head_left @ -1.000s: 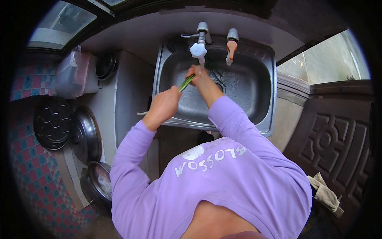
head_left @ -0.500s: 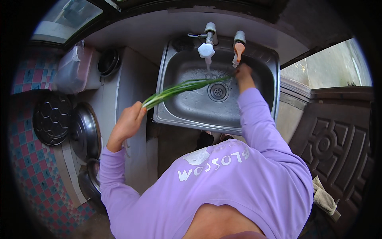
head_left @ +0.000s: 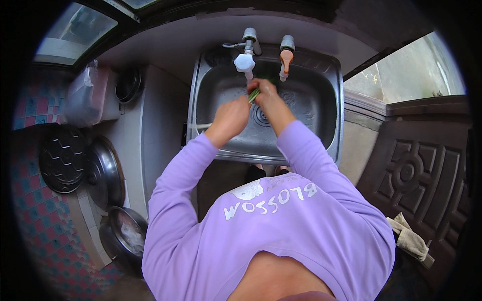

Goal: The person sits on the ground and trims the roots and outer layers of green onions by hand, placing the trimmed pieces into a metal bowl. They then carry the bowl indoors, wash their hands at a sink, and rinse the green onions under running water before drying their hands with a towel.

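A bunch of green onions (head_left: 254, 95) is held in both hands over the sink (head_left: 228, 143). My left hand (head_left: 232, 119) is closed around it, and a pale stalk end pokes out to the left of that hand. Farther along the bunch, under the white-handled tap (head_left: 244, 63), my right hand (head_left: 263, 94) is wrapped round the stalks. Dark green leaf tips show behind the right hand. Both hands cover most of the bunch. The drain lies just below the right hand, partly hidden by it.
A second tap with an orange handle (head_left: 286, 57) stands to the right of the first. On the left are a plastic tub (head_left: 86, 98), black bowls (head_left: 128, 85) and metal pot lids (head_left: 104, 173). A brown panelled door (head_left: 416, 175) with a cloth (head_left: 409, 238) is at right.
My left hand has moved right and forward over the sink with the green onions. My right hand has shifted left, toward the white-handled tap. The hands are now close together.
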The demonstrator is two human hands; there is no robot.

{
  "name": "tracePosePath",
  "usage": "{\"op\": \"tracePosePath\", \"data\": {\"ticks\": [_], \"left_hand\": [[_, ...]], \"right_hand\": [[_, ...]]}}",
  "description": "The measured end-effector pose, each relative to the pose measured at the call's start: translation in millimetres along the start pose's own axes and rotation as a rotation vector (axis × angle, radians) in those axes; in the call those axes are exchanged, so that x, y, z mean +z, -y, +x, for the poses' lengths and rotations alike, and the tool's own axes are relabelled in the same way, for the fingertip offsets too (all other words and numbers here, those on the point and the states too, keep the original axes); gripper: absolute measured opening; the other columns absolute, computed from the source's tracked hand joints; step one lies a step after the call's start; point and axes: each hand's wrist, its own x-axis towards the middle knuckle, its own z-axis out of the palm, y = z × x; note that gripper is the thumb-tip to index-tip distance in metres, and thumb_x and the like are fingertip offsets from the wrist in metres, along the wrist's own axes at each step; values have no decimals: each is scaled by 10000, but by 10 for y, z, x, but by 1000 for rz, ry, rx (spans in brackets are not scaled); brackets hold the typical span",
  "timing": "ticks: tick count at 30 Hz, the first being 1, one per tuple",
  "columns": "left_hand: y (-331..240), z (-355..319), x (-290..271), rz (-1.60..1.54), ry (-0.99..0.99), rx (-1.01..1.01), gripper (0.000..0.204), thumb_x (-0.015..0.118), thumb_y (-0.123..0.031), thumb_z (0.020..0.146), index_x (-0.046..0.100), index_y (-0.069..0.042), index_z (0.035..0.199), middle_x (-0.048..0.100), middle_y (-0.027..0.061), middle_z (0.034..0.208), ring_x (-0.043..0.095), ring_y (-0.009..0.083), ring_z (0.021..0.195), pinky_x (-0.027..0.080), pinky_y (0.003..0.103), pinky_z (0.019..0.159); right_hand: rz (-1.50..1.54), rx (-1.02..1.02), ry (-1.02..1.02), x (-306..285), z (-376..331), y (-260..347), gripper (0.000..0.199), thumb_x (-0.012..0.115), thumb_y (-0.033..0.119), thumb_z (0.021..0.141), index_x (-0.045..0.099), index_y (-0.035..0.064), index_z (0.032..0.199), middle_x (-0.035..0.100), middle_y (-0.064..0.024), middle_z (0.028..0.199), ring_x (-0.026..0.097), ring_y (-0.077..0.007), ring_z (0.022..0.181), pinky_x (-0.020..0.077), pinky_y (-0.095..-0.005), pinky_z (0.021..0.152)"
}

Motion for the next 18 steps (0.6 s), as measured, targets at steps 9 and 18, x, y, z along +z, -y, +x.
{"op": "tracePosePath", "data": {"ticks": [9,18], "left_hand": [[495,-1006,-846,-30,132,-166,219,475,-207,944,455,-7,855,580,238,705,560,450,701,402,527,603],[1034,-1716,-1336,-256,53,-311,246,450,-209,970,448,-4,835,510,210,699,501,395,643,374,441,568]], "right_hand": [[40,8,-174,-99,907,6,57,540,98,852,542,41,852,521,-119,714,499,-238,563,413,-360,493],[-173,-423,-408,-837,524,1042,332,601,345,826,623,37,948,598,-167,828,578,-304,741,461,-406,662]]}}
